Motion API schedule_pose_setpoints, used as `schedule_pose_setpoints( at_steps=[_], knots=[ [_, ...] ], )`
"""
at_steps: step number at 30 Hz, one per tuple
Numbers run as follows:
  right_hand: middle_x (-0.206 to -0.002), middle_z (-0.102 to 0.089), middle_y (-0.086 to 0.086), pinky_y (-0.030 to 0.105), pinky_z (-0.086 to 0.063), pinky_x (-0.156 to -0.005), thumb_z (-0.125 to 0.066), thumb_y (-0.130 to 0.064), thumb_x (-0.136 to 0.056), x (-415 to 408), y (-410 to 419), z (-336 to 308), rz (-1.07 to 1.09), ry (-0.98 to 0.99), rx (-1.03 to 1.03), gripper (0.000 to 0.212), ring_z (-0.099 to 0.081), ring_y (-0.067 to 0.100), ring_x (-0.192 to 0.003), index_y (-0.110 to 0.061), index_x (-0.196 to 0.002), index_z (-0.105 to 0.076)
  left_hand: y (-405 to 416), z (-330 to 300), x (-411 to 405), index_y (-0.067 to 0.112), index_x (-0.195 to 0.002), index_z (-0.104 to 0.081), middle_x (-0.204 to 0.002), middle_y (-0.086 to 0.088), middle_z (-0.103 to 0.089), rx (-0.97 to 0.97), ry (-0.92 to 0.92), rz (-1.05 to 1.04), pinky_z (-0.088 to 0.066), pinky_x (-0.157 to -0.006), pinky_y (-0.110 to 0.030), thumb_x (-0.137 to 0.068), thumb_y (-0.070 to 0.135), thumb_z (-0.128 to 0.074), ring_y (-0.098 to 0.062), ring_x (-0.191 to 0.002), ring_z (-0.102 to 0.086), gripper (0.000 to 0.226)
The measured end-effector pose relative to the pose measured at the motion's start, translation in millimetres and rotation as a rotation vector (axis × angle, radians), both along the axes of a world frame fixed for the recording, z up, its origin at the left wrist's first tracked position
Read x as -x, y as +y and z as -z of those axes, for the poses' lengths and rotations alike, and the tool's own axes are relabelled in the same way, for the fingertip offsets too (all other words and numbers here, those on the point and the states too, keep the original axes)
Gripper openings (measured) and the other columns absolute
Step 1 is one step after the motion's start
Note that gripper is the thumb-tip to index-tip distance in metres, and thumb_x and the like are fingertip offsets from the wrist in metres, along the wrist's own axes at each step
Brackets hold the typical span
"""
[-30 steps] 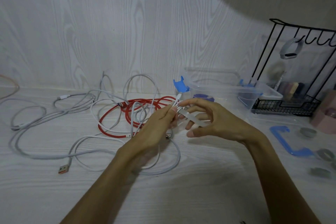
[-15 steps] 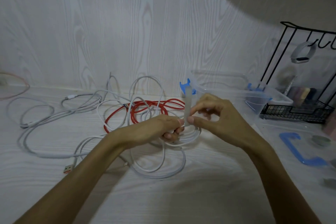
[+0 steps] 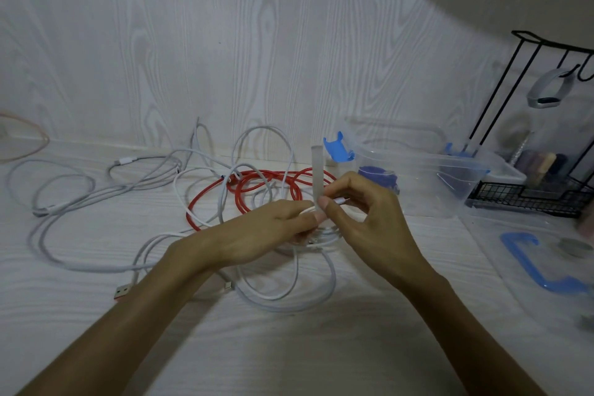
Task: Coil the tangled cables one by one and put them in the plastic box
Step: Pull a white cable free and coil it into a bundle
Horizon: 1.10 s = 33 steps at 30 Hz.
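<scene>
My left hand [image 3: 257, 231] grips a small coil of white cable [image 3: 324, 235] at the middle of the table. My right hand [image 3: 360, 212] pinches a translucent white strap [image 3: 316, 170] that stands upright from the coil, with the cable's plug tip beside its fingers. Behind my hands lies a red cable [image 3: 250, 183] in loops, tangled with several white cables [image 3: 80, 199] that spread to the left. The clear plastic box [image 3: 427, 170] with blue latches stands at the right rear, with a dark blue coil inside.
A black wire rack [image 3: 527, 196] with hooks and a hanging band stands behind the box at far right. The box's clear lid [image 3: 530, 270] with a blue handle lies on the table at right, near small round grey items. A red USB plug [image 3: 121, 293] lies at front left.
My hands have closed together on the coil. The strap, held slanting a second ago, now stands upright in my right fingers. The view has shifted slightly left.
</scene>
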State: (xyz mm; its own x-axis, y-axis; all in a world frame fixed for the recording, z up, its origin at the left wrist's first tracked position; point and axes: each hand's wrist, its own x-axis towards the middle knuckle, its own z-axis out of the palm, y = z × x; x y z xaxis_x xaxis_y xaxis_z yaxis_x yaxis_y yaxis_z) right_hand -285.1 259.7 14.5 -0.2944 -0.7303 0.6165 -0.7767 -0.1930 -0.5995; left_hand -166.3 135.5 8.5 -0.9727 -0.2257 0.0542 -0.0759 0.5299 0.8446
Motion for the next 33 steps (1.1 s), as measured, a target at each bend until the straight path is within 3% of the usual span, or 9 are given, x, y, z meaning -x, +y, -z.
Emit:
schedule_pose_setpoints(
  at_steps=[2,3,7,10,15,24,27,29,33],
  knots=[
    [-0.081,-0.061,-0.021,0.009,-0.047,-0.084,-0.065,-0.009,-0.086,-0.6,0.1,0.3,0.016,-0.019,0.002,0.022,-0.060,-0.005,-0.087,-0.030,-0.086,-0.060,0.4,2.2,-6.7,0.007,-0.105,-0.058,-0.092,-0.002,-0.062,0.063,0.066,0.018,-0.047,-0.091,-0.036,-0.096,0.046,-0.037,-0.020,-0.087,-0.057,0.045],
    [-0.081,-0.061,-0.022,0.011,-0.048,-0.085,-0.065,-0.010,-0.086,-0.7,0.3,0.6,0.023,-0.028,0.007,0.021,-0.061,-0.005,-0.087,-0.031,-0.086,-0.060,0.9,3.3,-6.5,0.011,-0.114,-0.060,-0.104,-0.004,-0.064,0.084,0.103,0.004,-0.045,-0.095,-0.037,-0.096,0.043,-0.039,-0.020,-0.098,-0.059,0.042],
    [-0.087,-0.066,-0.013,0.025,-0.052,-0.089,-0.064,-0.013,-0.087,0.1,0.4,1.2,0.058,-0.100,0.066,0.008,-0.064,0.004,-0.090,-0.020,-0.091,-0.065,9.3,0.5,-1.9,0.021,-0.100,-0.071,-0.090,0.010,-0.071,0.125,0.373,-0.153,-0.050,-0.078,-0.021,-0.092,0.030,-0.057,-0.005,-0.086,-0.065,0.019],
    [-0.090,-0.069,-0.005,0.032,-0.055,-0.087,-0.066,-0.013,-0.086,0.8,-1.1,1.5,0.081,-0.158,0.114,0.008,-0.066,0.010,-0.090,-0.014,-0.094,-0.068,13.8,2.0,-0.2,0.015,-0.096,-0.075,-0.087,0.005,-0.075,-0.062,0.528,-0.279,-0.053,-0.072,-0.016,-0.081,0.023,-0.071,-0.007,-0.082,-0.071,0.018],
    [-0.085,-0.071,0.001,0.018,-0.055,-0.075,-0.069,-0.011,-0.082,0.9,-4.5,0.7,0.065,-0.347,0.132,0.020,-0.070,0.006,-0.078,-0.016,-0.100,-0.060,18.8,5.3,5.1,0.016,-0.089,-0.076,-0.080,0.007,-0.075,-0.135,0.598,-0.375,-0.052,-0.066,-0.014,-0.075,0.010,-0.076,-0.007,-0.075,-0.072,0.015],
    [-0.101,-0.065,-0.002,0.011,-0.043,-0.083,-0.051,-0.025,-0.095,3.7,-8.0,6.8,0.197,0.121,-0.146,0.024,-0.055,0.001,-0.088,-0.014,-0.106,-0.068,13.0,6.2,1.5,0.016,-0.090,-0.076,-0.080,0.006,-0.075,-0.077,0.551,-0.400,-0.052,-0.067,-0.014,-0.074,0.015,-0.078,-0.006,-0.074,-0.071,0.016],
    [-0.099,-0.050,-0.007,0.011,-0.035,-0.078,-0.040,-0.031,-0.099,9.0,-8.5,6.4,0.206,0.212,-0.274,0.020,-0.047,0.005,-0.093,-0.021,-0.098,-0.058,12.2,6.8,1.8,0.014,-0.090,-0.077,-0.080,0.005,-0.075,-0.079,0.563,-0.388,-0.052,-0.067,-0.014,-0.074,0.016,-0.078,-0.006,-0.075,-0.071,0.016],
    [-0.095,-0.046,-0.009,0.019,-0.035,-0.081,-0.038,-0.031,-0.100,13.5,-7.9,5.9,0.196,0.275,-0.313,0.016,-0.045,0.007,-0.090,-0.026,-0.092,-0.050,13.6,9.3,2.3,0.011,-0.091,-0.076,-0.081,0.003,-0.076,-0.088,0.564,-0.369,-0.052,-0.068,-0.014,-0.074,0.014,-0.077,-0.008,-0.076,-0.072,0.017],
    [-0.079,-0.037,-0.015,0.025,-0.030,-0.079,-0.033,-0.030,-0.101,17.8,-7.8,5.8,0.173,0.267,-0.449,0.029,-0.039,0.003,-0.075,-0.037,-0.073,-0.034,14.8,14.3,4.3,0.011,-0.093,-0.071,-0.078,0.002,-0.074,-0.010,0.494,-0.375,-0.054,-0.063,-0.020,-0.077,0.019,-0.077,-0.008,-0.071,-0.070,0.018]
  ],
)
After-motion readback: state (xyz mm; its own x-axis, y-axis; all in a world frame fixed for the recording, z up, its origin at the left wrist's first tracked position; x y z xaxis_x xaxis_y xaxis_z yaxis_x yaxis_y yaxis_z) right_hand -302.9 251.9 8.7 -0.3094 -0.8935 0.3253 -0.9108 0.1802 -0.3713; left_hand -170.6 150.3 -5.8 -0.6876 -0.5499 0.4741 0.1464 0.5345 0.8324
